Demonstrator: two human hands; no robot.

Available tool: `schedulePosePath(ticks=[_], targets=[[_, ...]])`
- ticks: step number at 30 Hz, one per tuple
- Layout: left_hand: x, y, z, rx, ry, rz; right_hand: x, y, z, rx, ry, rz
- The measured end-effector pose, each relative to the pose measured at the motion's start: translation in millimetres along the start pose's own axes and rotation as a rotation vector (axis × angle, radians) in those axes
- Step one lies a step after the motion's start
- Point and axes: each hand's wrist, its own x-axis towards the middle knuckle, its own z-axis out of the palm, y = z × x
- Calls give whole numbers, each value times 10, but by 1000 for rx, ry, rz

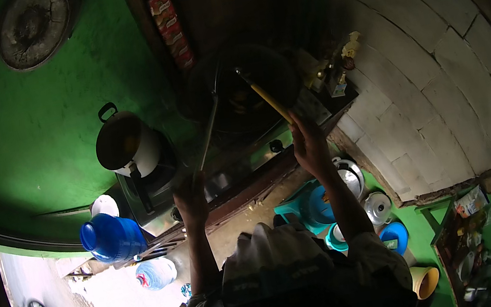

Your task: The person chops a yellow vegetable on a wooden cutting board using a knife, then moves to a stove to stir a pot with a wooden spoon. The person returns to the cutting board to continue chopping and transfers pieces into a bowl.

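A dark wok (278, 69) sits on the right side of a steel gas stove (221, 184). My left hand (191, 198) grips the end of a long thin metal utensil (209, 132), whose far end reaches over the wok's left part. My right hand (309, 145) holds a yellow-handled utensil (271, 101) slanting into the wok from the right. Its working end is hard to make out. Some small pieces of food (244, 100) show faintly at the wok's bottom; deep shade hides most of it. On the left burner stands a pale pot (147, 142) with black handles.
A blue water jug (116, 236) stands left of the stove. Red sachets (170, 30) hang behind. Bottles and packets (341, 73) line the right end. Below are a clear jug (156, 273), blue basin (321, 204), lidded metal pot (378, 207) and yellow bucket (425, 281).
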Motion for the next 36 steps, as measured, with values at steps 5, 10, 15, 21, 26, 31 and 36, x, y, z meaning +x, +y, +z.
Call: schedulePosePath(ticks=[5,10,15,21,26,31,36], targets=[[40,120,-81,-423,-42,-444,-4,114,142,14,-12,-16],[128,10,-237,-245,-12,-383,-51,139,-5,109,-108,18],[196,147,-242,-132,53,-30,147,259,2,45,43,-1],[209,18,-206,25,-35,111,-56,257,-56,78,-86,25],[202,116,-238,32,-65,-14,6,414,-209,32,-17,72],[284,359,-141,-132,3,-74,91,371,-94,61,77,106],[364,582,-210,-63,19,-179,-204,355,-234,-24,-27,72]])
